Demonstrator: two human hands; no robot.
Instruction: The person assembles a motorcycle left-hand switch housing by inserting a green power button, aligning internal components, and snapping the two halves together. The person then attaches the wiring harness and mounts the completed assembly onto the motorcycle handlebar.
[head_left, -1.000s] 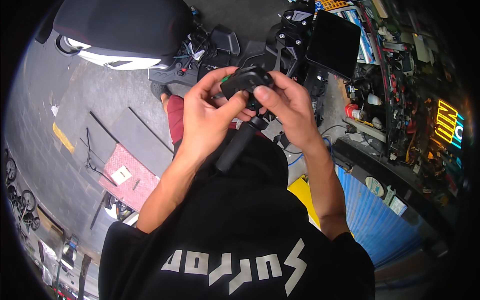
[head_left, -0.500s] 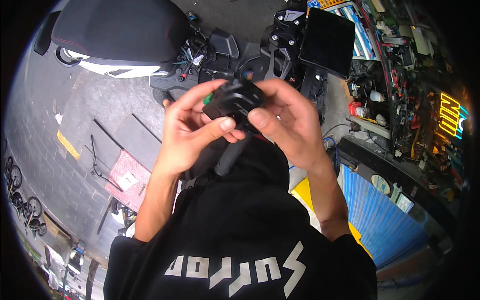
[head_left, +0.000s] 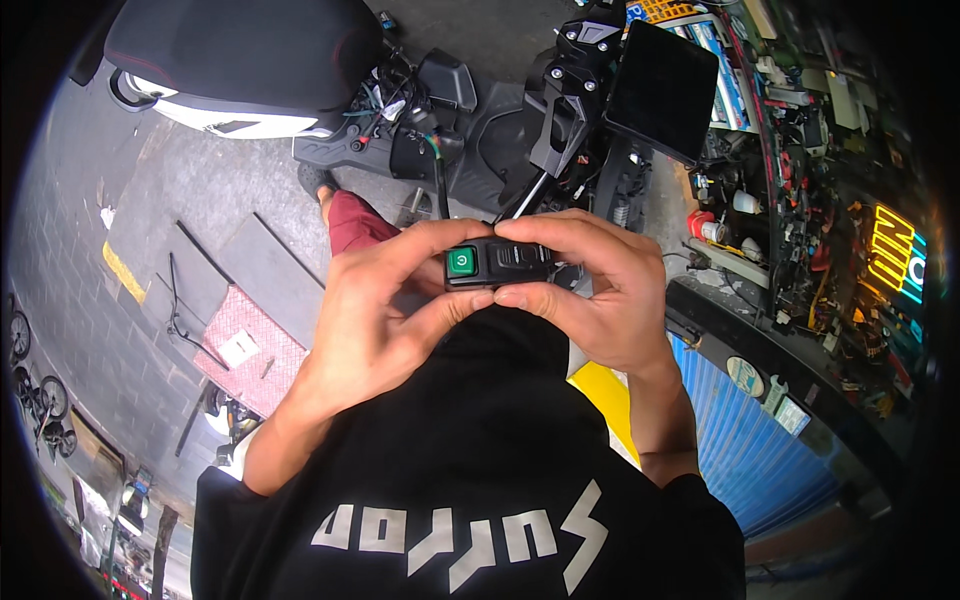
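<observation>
A black handlebar switch housing (head_left: 515, 262) with a square green button (head_left: 461, 262) is held in front of my chest, its button side facing up. My left hand (head_left: 375, 300) pinches its left end between thumb and fingers, beside the green button. From the other side my right hand (head_left: 605, 285) grips the right end, thumb on the near edge and fingers along the far edge. The two thumb tips nearly meet. A dark cable (head_left: 441, 185) shows just beyond the housing. The housing's underside is hidden.
Ahead stands a partly stripped scooter with a black seat (head_left: 240, 60), exposed wiring (head_left: 385, 110) and a dark flat screen-like panel (head_left: 662, 92). Cluttered tools and parts fill a bench on the right. A blue ribbed panel (head_left: 755, 430) is at lower right, a pink board (head_left: 252, 345) on the left floor.
Both hands have turned the switch housing so its green button now faces up, and lowered it nearer my chest. The far cable and a red-clothed leg have come into view.
</observation>
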